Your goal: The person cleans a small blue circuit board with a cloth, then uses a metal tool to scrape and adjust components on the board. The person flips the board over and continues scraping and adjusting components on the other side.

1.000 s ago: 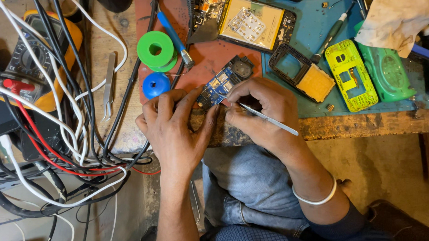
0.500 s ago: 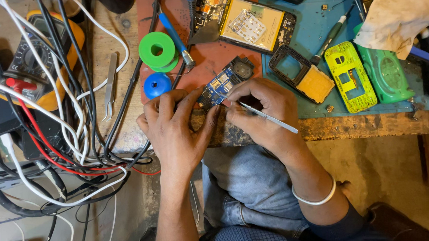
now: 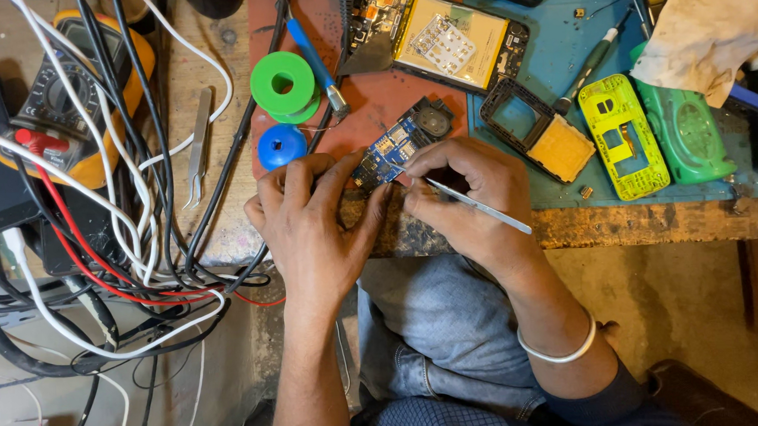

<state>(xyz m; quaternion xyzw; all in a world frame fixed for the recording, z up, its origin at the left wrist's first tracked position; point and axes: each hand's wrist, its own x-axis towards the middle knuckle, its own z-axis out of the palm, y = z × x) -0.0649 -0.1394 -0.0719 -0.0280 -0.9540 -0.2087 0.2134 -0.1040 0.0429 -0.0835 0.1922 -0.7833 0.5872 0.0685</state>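
Blue board [image 3: 390,148]: left hand [image 3: 310,221] fingers pinch it steady; right hand [image 3: 464,195] pinches tweezers [image 3: 474,204], tip on board, best held light.

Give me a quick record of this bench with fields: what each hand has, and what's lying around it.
left hand: steadies a small blue circuit board
right hand: holds a thin metal tool, tip at the board
left of board: green spool, blue spool, tweezers
right of board: yellow phone shell, green shell
far left: multimeter under tangled cables
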